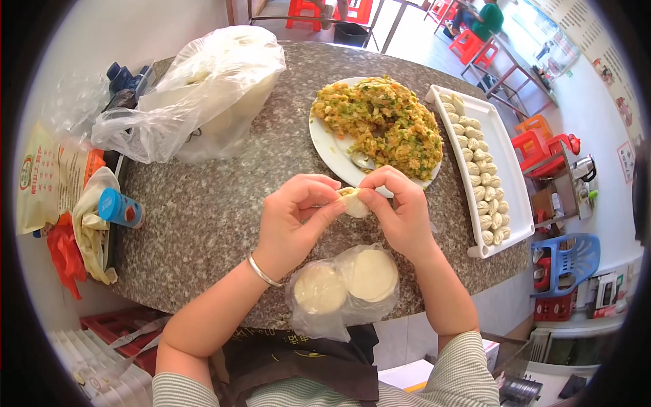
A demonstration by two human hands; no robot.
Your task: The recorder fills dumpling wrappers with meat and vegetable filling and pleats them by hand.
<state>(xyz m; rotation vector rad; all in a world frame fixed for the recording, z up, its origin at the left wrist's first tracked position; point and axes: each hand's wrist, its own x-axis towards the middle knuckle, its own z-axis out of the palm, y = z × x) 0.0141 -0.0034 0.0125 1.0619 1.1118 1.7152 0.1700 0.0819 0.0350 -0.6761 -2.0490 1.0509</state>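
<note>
A partly folded dumpling (pixel 354 203) with filling showing at its top is pinched between both hands. My left hand (pixel 302 213) grips its left edge, and my right hand (pixel 399 206) its right edge. Just beyond them, a white oval plate (pixel 325 147) bears a heap of chopped vegetable filling (pixel 391 119), with a spoon (pixel 362 161) partly buried in it. Below my hands lie two stacks of round dough wrappers (pixel 372 274) in clear plastic bags. At the right, a white tray (pixel 511 193) holds rows of pleated dumplings (pixel 480 173) along its left side.
On the granite counter (pixel 213 213), a large plastic bag (pixel 218 91) covers something pale at the back left. A blue-lidded container (pixel 122 207) stands near the left edge beside crumpled bags. Past the counter are red stools (pixel 473 47), a seated person (pixel 487 20) and a blue chair (pixel 567 264).
</note>
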